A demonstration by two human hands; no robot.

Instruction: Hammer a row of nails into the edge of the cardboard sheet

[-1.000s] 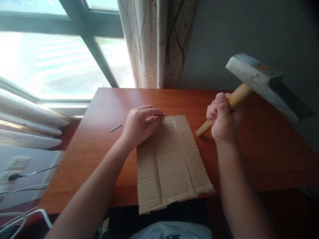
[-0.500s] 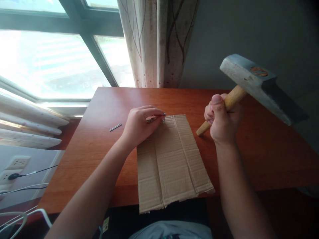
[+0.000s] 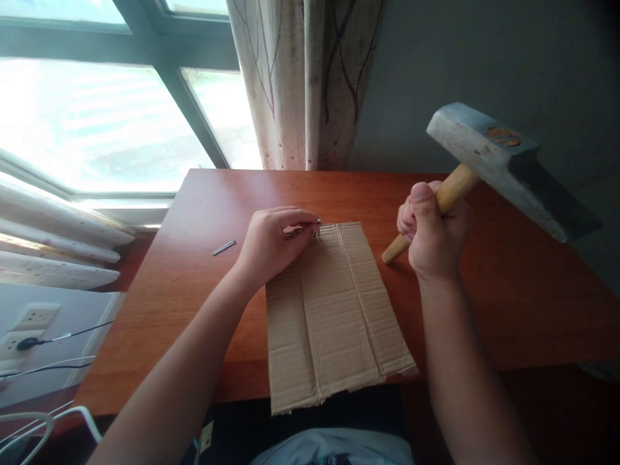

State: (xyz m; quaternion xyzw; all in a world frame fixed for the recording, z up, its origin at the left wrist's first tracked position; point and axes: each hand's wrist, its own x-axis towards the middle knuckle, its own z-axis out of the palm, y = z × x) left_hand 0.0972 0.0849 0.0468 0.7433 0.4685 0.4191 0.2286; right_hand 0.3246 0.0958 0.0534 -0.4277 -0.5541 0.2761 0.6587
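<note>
My left hand pinches a small metal nail between thumb and fingertips at the far edge of a cardboard sheet. Most of the nail is hidden by the fingers. The creased brown sheet lies flat, its near end reaching past the table's front edge. My right hand is wrapped round the wooden handle of a hammer, thumb along the handle. Its big grey steel head is raised to the right, apart from the cardboard. Left of my left hand, loose nails lie side by side on the table.
The reddish-brown wooden table stands against a window and a patterned curtain. At the lower left are a wall socket with a black plug and white cables. A grey wall rises behind the hammer.
Almost nothing differs. Both hands, the hammer and the cardboard keep their places, with only a tiny shift at the hammer head and the left fingertips.
</note>
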